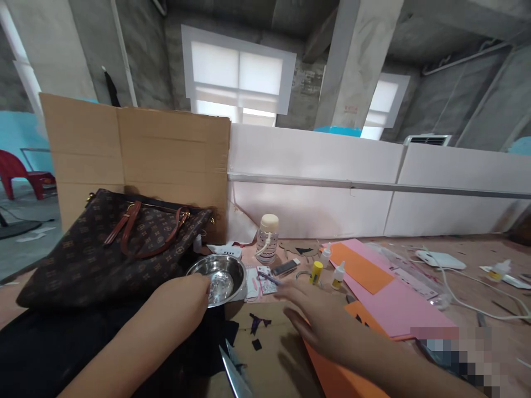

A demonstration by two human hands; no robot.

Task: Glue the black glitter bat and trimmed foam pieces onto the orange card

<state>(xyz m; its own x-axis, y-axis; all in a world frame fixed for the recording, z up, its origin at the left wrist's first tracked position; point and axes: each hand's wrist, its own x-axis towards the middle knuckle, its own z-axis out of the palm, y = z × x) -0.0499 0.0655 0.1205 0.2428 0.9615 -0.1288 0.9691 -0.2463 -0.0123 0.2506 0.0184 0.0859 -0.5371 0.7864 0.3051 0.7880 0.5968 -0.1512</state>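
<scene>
My left hand (pixel 193 296) is closed on the near left rim of a shiny metal bowl (pixel 238 279), its fingers partly hidden. My right hand (pixel 309 315) is open above a brown board (pixel 271 365), fingers stretched forward. Its fingertips are close to a thin pen-like stick (pixel 269 278) lying over a small patterned card (pixel 265 287); whether they touch it I cannot tell. Below, between the hands, scissors (pixel 234 370) lie with blades apart. Small black scraps (pixel 257 344) rest on the board. Orange paper (pixel 327 367) is under my right forearm.
A brown patterned handbag (pixel 153 232) leans against cardboard (pixel 174 160) at left. Behind the bowl stands a bottle with a cream lid (pixel 267 237). A yellow glue stick (pixel 316 272) and small glue bottles (pixel 339 275) stand before pink paper (pixel 409 304). A white cable (pixel 452 287) runs across the right.
</scene>
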